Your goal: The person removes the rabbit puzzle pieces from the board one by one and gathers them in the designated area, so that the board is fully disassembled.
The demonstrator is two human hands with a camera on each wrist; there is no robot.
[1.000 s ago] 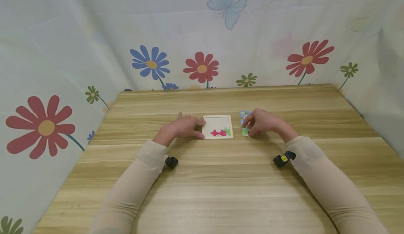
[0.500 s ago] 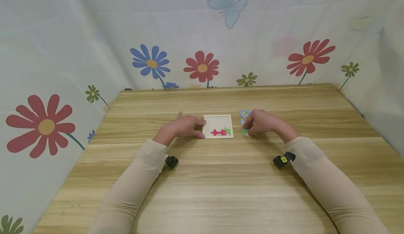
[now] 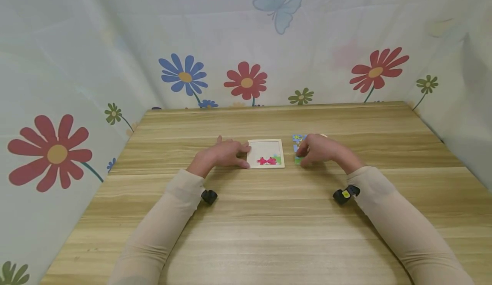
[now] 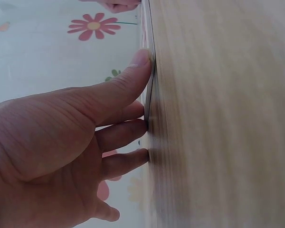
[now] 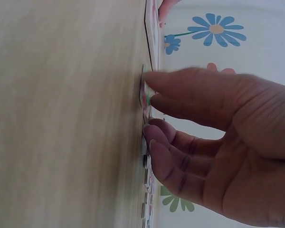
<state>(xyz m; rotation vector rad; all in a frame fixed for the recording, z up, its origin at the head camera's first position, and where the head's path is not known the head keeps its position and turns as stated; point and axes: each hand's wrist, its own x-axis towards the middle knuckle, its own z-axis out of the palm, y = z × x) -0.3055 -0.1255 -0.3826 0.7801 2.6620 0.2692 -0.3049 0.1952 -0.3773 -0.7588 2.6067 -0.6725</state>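
A square wooden puzzle tray (image 3: 265, 141) lies on the table, with pink and green jigsaw pieces (image 3: 269, 161) in its near right part. My left hand (image 3: 226, 153) rests at its left side, thumb at the near corner and fingers extended along the edge. Right of the tray are loose jigsaw pieces (image 3: 297, 138), partly hidden under my right hand (image 3: 319, 148). In the right wrist view, thumb and index finger pinch a puzzle piece (image 5: 143, 97) with green and pink on it, low at the table. The other fingers curl beside the row of pieces (image 5: 147, 178).
The wooden table (image 3: 246, 225) ends at a white curtain (image 3: 215, 28) printed with flowers and a butterfly. A black wrist camera (image 3: 209, 197) is on the left sleeve, another wrist camera (image 3: 342, 196) on the right.
My right thumb and fingers have shifted slightly over the nearest green puzzle piece, covering more of it. The left hand and the tray stay where they were.
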